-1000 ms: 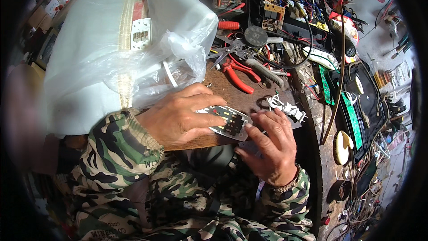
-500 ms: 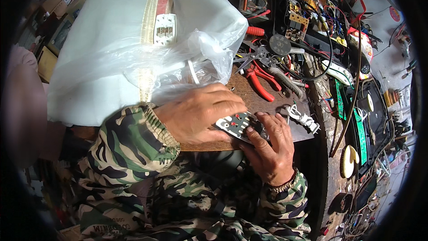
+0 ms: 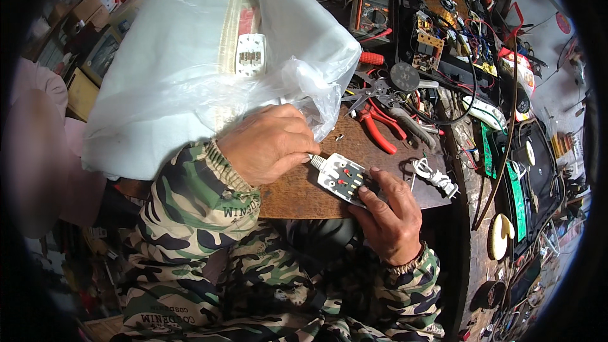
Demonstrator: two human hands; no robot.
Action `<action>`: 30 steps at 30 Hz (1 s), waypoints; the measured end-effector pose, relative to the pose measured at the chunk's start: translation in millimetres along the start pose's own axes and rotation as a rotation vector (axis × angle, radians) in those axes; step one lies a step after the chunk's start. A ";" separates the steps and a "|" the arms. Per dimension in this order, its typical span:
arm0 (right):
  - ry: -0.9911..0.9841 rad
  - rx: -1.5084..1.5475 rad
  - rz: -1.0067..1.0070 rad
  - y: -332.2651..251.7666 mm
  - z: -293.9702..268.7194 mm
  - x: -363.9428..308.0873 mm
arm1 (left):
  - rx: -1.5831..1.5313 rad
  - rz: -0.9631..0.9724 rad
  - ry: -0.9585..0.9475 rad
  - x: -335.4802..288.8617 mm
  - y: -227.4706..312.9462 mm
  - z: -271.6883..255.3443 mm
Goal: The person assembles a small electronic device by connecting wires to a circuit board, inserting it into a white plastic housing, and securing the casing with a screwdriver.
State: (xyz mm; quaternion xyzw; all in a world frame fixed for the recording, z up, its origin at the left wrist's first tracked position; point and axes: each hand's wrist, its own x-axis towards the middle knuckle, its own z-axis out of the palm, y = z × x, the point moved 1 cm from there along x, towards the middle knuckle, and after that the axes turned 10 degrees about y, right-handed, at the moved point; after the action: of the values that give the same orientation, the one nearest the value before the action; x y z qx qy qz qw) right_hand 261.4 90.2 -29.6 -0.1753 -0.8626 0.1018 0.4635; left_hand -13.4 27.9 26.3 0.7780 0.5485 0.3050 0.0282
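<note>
Nearest to us, our right hand (image 3: 389, 215) grips the lower end of a small white control box (image 3: 342, 179), fingers curled round its edge and thumb lying along its side. That box lies flat at the front edge of a brown wooden board (image 3: 354, 145), face up, with a few small red and dark dots on it. Our left hand (image 3: 269, 142), in a camouflage sleeve (image 3: 196, 196), is closed over the grey ribbed cord (image 3: 315, 161) where it enters the top of the box, fingertips pinched on it (so both hands are clamped on the same piece, close together but not touching each other).

Just to the right of the box, on the same board, lies a little bundle of white wire (image 3: 434, 176). Farther up the board rest red-handled pliers (image 3: 380, 130), with a second pair of grey cutters (image 3: 367, 94) beside them. Behind our left hand bulges a large translucent plastic bag (image 3: 190, 69), through which a white appliance panel (image 3: 251, 54) shows. At the far side of the cluttered bench sit an open circuit board (image 3: 429, 47) and a copper coil (image 3: 446, 0), among tangled wires.
</note>
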 end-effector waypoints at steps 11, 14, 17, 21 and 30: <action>-0.017 -0.008 0.038 1.1 -1.1 -0.4 | 0.011 0.056 0.094 3.5 -3.6 11.2; -0.019 -0.005 0.041 0.1 -2.4 1.4 | 0.094 0.119 0.142 4.1 -4.3 6.2; -0.018 0.013 0.036 -1.1 -2.1 3.8 | 0.128 0.128 0.122 0.1 -6.6 1.6; -0.025 0.008 0.047 -0.2 -2.3 4.2 | 0.143 0.158 0.091 1.8 -9.2 3.6; -0.033 0.006 0.052 1.1 -0.9 2.5 | 0.163 0.118 0.042 3.2 -6.5 5.8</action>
State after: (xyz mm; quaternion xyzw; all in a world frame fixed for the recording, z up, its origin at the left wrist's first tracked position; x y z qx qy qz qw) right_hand 261.1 92.2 -27.5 -0.1947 -0.8650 0.1191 0.4468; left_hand -15.2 35.0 20.5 0.8022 0.5250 0.2768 -0.0648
